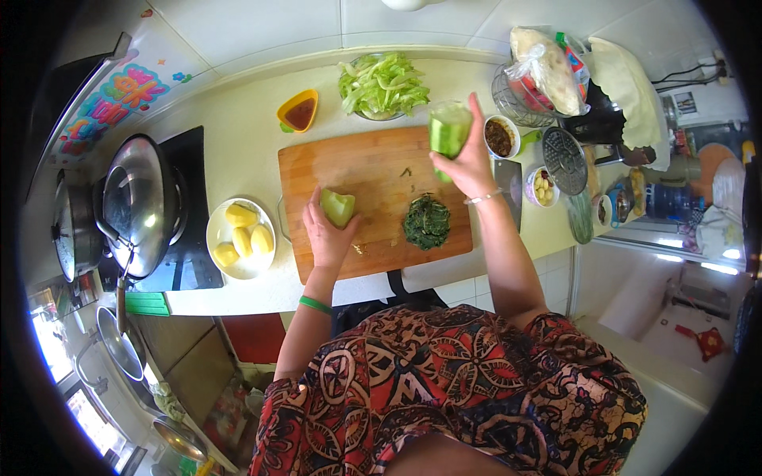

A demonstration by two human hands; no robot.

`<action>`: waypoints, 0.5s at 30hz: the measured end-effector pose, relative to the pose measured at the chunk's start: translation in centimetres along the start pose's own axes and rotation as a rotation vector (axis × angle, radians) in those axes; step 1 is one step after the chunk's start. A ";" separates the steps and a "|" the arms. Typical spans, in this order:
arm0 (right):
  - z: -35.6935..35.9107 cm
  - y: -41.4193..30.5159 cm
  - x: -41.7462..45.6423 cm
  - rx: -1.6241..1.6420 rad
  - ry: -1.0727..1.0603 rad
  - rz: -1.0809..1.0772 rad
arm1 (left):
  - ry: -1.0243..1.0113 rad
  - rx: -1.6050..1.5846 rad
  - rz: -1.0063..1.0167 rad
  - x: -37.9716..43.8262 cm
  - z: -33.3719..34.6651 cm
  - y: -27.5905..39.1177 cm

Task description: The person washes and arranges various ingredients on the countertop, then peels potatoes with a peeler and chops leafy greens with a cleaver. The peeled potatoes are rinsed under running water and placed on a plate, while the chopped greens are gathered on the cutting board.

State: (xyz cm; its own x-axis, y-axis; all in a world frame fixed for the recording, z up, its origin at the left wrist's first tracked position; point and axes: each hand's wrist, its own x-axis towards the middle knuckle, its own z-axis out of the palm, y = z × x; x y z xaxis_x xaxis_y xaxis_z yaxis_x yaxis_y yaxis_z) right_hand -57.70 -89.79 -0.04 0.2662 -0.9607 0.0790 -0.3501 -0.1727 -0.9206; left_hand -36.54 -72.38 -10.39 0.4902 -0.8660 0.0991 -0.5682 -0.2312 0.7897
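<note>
On the wooden cutting board, my left hand has its fingers and thumb around a pale green vegetable chunk. My right hand grips a larger green vegetable piece above the board's far right corner, thumb at its lower end and index finger stretched out along its side. A clump of dark green leafy vegetable lies on the board's right part, with small green scraps above it. The underside of the piece in my right hand is hidden.
Peeled potatoes fill a white plate on the left, beside a lidded wok on the hob. Shredded lettuce and a yellow sauce dish stand behind the board. A cleaver blade, a sauce bowl and a garlic bowl are right.
</note>
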 end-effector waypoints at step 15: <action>-3.3 -2.9 -2.6 -0.311 0.170 -0.538 | 0.006 0.108 0.097 3.6 2.1 1.5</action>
State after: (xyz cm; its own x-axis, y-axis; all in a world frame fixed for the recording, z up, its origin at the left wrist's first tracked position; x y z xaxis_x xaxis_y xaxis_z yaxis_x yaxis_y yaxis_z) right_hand -60.37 -87.48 3.72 0.3398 -0.7386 0.5823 -0.4578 -0.6707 -0.5835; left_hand -37.01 -76.79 -10.16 0.4332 -0.8841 0.1751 -0.6803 -0.1934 0.7069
